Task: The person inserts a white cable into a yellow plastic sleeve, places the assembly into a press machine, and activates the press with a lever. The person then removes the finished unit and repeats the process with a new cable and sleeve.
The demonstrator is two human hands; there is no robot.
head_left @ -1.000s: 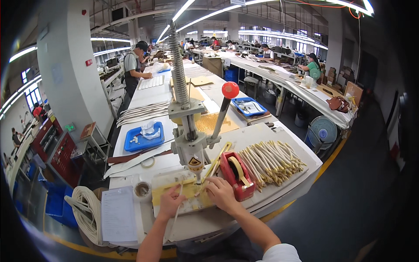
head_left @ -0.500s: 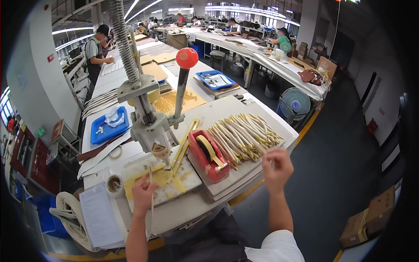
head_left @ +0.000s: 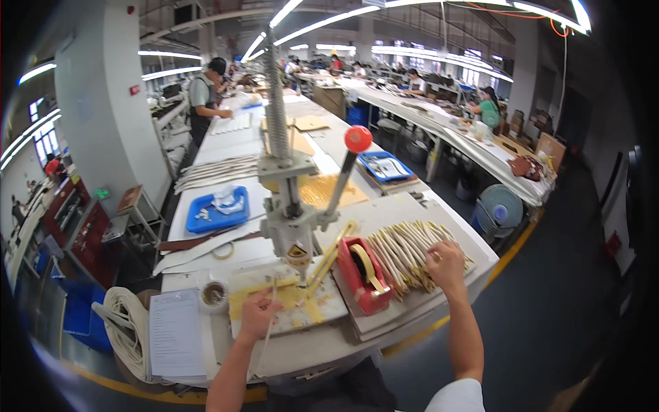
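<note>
Left hand (head_left: 257,314): fingers clamped on a pale strip (head_left: 263,349). Right hand (head_left: 447,265): at the strip pile (head_left: 401,255), finger closure indiscernible; a careless sweep could scatter it.

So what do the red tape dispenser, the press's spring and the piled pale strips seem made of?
Tape dispenser: probably plastic with a slight sheen, given its smooth, evenly red body. Spring: bare metal, likely steel, grey coils. Pale strips: perhaps leather or cord, matte, slightly bent.

Pale pillar (head_left: 103,130), dark floor (head_left: 549,295), long worktable (head_left: 484,156) — bright strip lights (head_left: 170,54) overhead.
</note>
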